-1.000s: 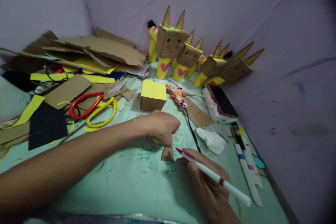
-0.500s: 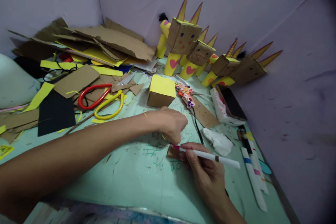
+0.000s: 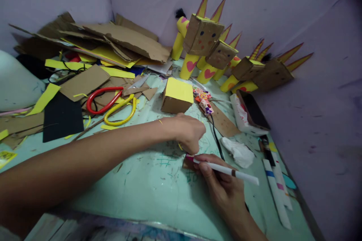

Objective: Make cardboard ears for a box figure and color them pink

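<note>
The room closes in as a corner of pale lilac wall behind and to the right of the work area. The surface is a pale green table, heavily scribbled with pen marks. Along its far left lies a heap of cardboard sheets mixed with yellow paper. Against the wall stands a row of cardboard figures with yellow bodies, pink hearts and pointed ears. Nearer in are a yellow-topped box, red scissors, yellow scissors, a patterned glue gun with a black cord, a phone resting on a white packet, a crumpled tissue, and spare markers along the right edge.

The small cardboard piece lies flat between the two hands, directly ahead of the person and mostly covered by them; its long axis cannot be judged. The left hand reaches in from the left, fingers curled downward, pinning the piece at its far side. The right hand is closed in a writing grip on a white marker. The marker runs from lower right up to the left, its pink tip touching the piece. Both hands are at the piece; the left presses it, the right reaches it only through the marker tip.
</note>
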`<action>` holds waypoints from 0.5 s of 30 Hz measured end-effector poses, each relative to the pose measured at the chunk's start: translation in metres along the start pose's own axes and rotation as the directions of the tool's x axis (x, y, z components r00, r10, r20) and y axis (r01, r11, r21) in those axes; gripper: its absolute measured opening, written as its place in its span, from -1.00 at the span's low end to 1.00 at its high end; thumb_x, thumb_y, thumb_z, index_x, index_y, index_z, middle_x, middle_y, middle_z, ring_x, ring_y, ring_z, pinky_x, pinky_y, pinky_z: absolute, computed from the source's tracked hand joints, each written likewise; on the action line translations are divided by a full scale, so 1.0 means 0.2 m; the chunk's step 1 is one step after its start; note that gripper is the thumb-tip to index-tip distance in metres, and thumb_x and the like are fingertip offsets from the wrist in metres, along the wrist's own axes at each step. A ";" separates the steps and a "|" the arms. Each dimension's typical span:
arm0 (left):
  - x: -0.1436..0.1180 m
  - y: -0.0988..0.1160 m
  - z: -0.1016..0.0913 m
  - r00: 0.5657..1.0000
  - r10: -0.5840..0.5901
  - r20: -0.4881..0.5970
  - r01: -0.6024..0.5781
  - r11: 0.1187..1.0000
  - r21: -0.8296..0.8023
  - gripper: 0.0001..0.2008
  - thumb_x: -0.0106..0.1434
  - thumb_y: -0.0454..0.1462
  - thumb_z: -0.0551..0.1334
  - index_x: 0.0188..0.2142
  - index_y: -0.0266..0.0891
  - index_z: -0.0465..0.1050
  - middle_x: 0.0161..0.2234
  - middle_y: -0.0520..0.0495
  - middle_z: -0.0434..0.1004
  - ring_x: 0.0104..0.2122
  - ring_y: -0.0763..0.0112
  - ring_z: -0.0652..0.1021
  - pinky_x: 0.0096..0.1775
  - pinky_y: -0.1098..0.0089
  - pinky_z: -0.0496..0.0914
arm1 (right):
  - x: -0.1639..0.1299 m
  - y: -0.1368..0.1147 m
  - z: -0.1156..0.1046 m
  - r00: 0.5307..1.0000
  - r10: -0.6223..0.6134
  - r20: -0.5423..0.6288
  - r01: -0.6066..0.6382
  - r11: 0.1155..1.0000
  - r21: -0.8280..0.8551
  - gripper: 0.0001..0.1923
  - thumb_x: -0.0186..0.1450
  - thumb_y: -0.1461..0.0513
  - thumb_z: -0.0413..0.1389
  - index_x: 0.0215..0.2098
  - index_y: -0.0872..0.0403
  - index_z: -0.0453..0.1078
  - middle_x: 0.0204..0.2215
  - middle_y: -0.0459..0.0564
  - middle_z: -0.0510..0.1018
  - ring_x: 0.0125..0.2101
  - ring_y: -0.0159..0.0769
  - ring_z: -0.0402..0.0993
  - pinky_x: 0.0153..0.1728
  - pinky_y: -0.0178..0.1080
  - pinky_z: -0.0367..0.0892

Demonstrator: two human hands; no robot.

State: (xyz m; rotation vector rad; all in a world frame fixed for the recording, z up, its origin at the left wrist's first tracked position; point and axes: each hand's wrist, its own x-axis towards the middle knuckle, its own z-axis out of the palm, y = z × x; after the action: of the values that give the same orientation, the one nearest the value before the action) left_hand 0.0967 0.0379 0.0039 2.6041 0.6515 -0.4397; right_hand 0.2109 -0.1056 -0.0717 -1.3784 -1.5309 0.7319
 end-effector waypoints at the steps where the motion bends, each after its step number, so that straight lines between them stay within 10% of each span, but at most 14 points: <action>1: 0.00 0.00 0.00 1.000 -0.003 -0.001 0.003 1.000 -0.001 -0.59 -0.10 -0.23 0.21 -0.19 -0.22 0.43 -0.21 -0.19 0.54 -0.24 0.10 0.51 -0.31 0.22 0.40 | 0.00 0.00 0.00 1.000 0.018 0.010 -0.018 1.000 0.012 -0.81 0.30 0.30 0.05 -0.21 -0.06 0.46 -0.35 -0.07 0.59 -0.38 -0.33 0.53 -0.36 -0.33 0.43; 15: 0.00 0.00 0.00 1.000 0.013 -0.007 -0.013 1.000 -0.013 -0.62 -0.08 -0.23 0.22 -0.20 -0.23 0.43 -0.22 -0.22 0.54 -0.26 0.07 0.51 -0.33 0.20 0.39 | -0.01 0.00 0.00 0.997 0.051 -0.050 -0.051 0.999 -0.003 -0.83 0.29 0.27 0.06 -0.23 -0.04 0.48 -0.43 -0.07 0.57 -0.45 -0.32 0.50 -0.39 -0.31 0.43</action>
State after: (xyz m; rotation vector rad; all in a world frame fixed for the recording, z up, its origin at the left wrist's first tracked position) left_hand 0.0962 0.0384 0.0041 2.5972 0.6375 -0.4217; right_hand 0.2101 -0.1070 -0.0715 -1.4329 -1.4636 0.7203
